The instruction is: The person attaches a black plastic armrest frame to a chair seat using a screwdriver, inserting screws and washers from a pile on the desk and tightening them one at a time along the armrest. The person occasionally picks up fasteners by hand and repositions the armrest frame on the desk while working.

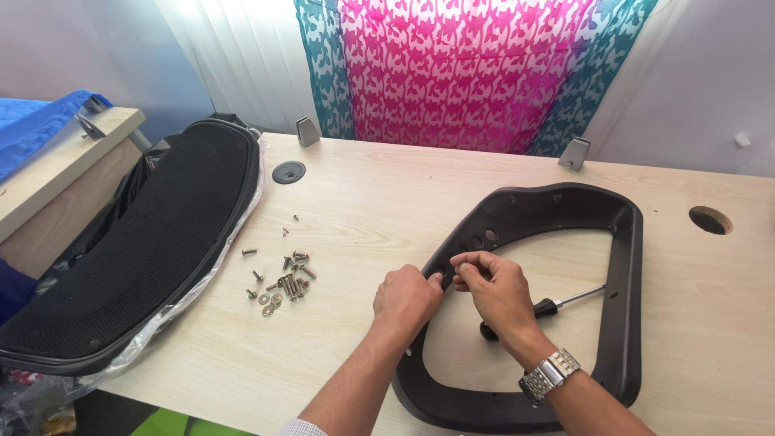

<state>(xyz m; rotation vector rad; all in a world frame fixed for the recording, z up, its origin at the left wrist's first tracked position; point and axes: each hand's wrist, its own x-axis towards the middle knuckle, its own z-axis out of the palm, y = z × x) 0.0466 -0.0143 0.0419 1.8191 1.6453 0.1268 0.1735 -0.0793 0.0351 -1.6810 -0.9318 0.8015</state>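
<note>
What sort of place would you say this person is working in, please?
Probably a home or small office: a light wooden desk with cable holes, a patterned pink and teal curtain, and loose screws beside a black plastic frame.

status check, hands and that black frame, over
Left hand and right hand both pinching at the left rim of the black plastic ring-shaped frame. Black-handled screwdriver lies inside the frame. Loose metal screws and washers lie apart, to the left.

A light wooden desk (363,194) stands against a pale wall (702,73). Behind it hang white vertical blinds (242,64) and a lace curtain (468,73) in pink and teal, with daylight coming through. On the left is a lower wooden shelf (56,161).
</note>
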